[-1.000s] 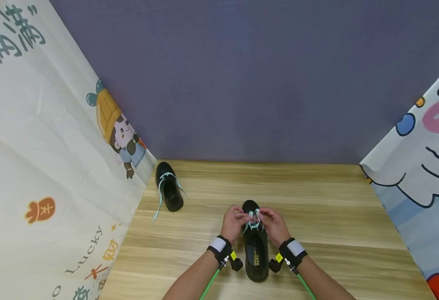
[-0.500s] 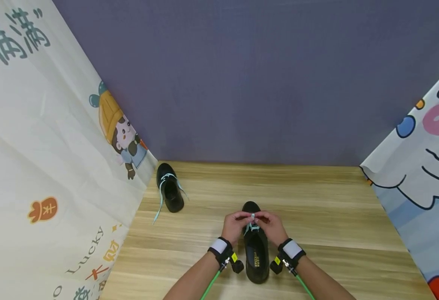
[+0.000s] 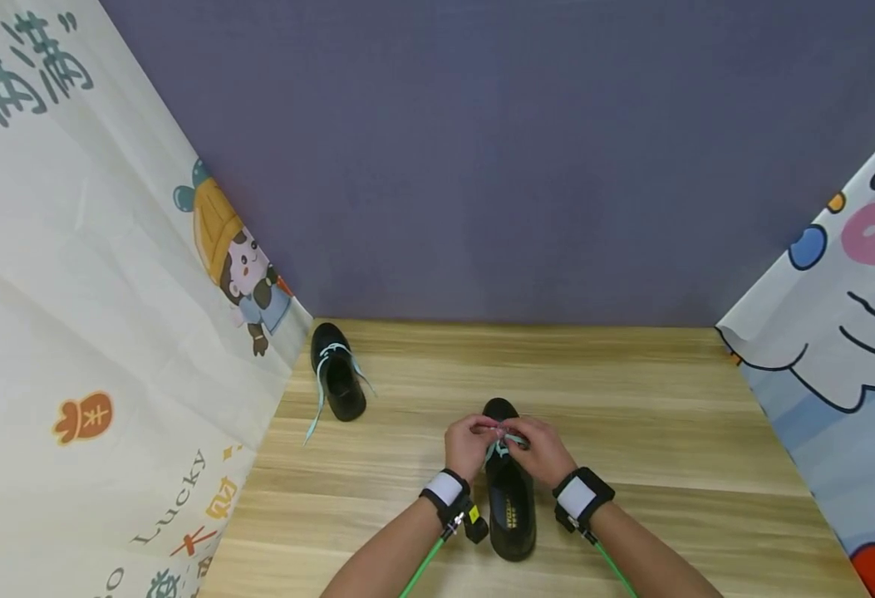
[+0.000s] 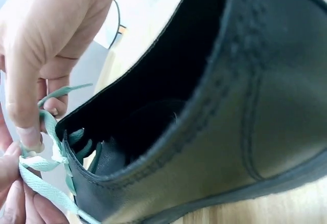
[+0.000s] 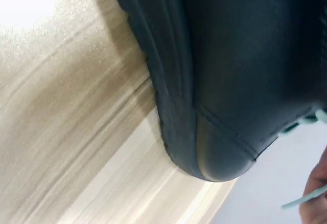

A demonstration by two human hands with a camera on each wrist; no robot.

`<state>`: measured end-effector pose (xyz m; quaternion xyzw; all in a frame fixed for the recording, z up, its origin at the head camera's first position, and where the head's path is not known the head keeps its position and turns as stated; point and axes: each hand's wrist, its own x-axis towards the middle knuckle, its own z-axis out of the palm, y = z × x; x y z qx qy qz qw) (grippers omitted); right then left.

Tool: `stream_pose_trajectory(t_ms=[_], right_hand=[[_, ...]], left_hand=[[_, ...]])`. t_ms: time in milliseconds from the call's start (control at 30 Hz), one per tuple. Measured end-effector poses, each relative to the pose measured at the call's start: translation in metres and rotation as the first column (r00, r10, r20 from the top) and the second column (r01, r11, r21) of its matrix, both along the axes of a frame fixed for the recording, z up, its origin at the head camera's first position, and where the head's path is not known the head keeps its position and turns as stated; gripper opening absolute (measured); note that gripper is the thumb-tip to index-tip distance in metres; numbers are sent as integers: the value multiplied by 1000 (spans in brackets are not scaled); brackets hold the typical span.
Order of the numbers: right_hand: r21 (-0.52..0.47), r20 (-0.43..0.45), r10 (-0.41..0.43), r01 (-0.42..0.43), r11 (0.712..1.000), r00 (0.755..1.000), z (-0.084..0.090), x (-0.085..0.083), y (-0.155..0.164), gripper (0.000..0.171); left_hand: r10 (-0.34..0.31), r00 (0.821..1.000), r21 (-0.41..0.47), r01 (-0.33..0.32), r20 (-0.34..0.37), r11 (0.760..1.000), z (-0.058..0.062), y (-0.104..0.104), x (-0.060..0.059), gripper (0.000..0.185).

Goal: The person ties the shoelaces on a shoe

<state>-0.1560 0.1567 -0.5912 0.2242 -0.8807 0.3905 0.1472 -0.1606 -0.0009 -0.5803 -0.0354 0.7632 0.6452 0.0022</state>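
Observation:
A black shoe [image 3: 513, 544] with pale mint-green laces stands on the wooden surface, its toe facing away from me. My left hand [image 3: 469, 444] and right hand [image 3: 543, 453] meet over its lacing, fingertips close together. Both pinch parts of the shoelace [image 4: 48, 185]. In the left wrist view, lace strands cross between the left fingers [image 4: 15, 203] and the right forefinger [image 4: 20, 91], and a free lace end pokes out past the right hand. The right wrist view mostly shows the shoe's side and toe [image 5: 225, 152]; a lace end and some fingers appear at its right edge.
A second black shoe [image 3: 347, 403], its mint laces hanging loose, stands at the back left of the wooden surface [image 3: 631, 399]. A dark blue-grey panel [image 3: 482, 166] rises behind. Printed white cloths border the left [image 3: 123, 291] and right sides.
Both hands stay over the lacing. Their fingertips have drawn together from holding separate lace loops, and the right wrist has turned.

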Motion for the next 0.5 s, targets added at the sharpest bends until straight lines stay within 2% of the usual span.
stream_pose_trajectory(t_ms=[100,267,367,500], right_hand=[[14,29,-42,42,999,999,3,2,-4,24],[10,181,-85,84,996,980,9,1,-6,16],[4,257,-90,92,996,962,12,-2,-5,14],[-12,310,-82,91,996,947,16,-3,-3,14]], left_hand=[[4,1000,-36,-5,-21,999,-2,0,0,7],[-5,997,-58,1,-75,998,-5,0,0,8],[-22,995,-56,17,-94,998,-6,0,0,8],[-60,993,-81,52,-103,995,-5,-2,0,7]])
